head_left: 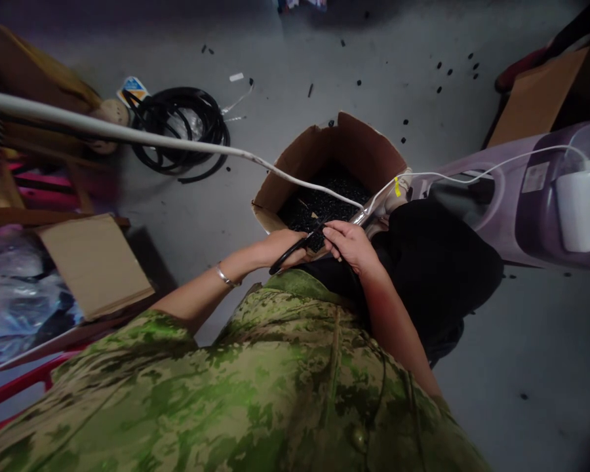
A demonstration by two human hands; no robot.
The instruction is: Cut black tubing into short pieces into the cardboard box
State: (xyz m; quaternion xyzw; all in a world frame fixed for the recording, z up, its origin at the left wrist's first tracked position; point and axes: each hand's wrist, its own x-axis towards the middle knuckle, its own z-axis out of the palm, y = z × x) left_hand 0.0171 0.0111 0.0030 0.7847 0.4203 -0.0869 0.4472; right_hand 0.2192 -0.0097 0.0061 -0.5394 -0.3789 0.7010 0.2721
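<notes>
My left hand (281, 248) is closed around what look like black-handled scissors (286, 257), their front end pointing at my other hand. With bent fingers, my right hand (350, 245) pinches a thin black tube, mostly hidden by the fingers; a dark length seems to trail below the palm. Both hands meet just above the near rim of an open cardboard box (373, 141). Inside that box lies a heap of small black cut pieces (341, 187).
A coil of black tubing (196, 131) lies on the floor at upper left, and small black bits are scattered around. A white cable (177, 141) crosses overhead. On the right stand a lilac plastic stool (509, 177) with a white charger (583, 210) and another carton (541, 95).
</notes>
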